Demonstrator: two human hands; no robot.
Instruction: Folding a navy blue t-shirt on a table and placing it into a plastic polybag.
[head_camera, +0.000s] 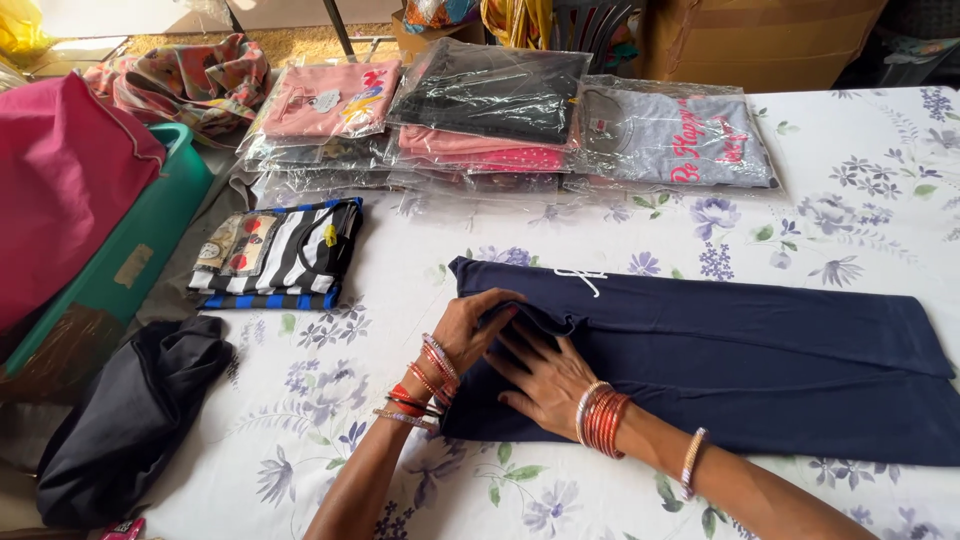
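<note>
I am watching my right hand (545, 378) pressing flat, fingers spread, on the near left end of the navy trousers (720, 350), gripping nothing, while my left hand (478, 328) is curling its fingers over a fold of the same cloth at the waist, pinching it lightly. Both wrists are wearing red and silver bangles (602, 418). The trousers are lying folded lengthwise across the flowered tablecloth (330, 400), stretching off to the right edge, a white drawstring (580, 278) showing at the far side of the waist. Left of my hands, a striped black-and-white garment (285, 255) is lying folded, and a dark bundle (130, 420) is sitting nearer, at the table's left edge. Farther off, bagged shirts (500, 115) in clear plastic are lying stacked in a row.
</note>
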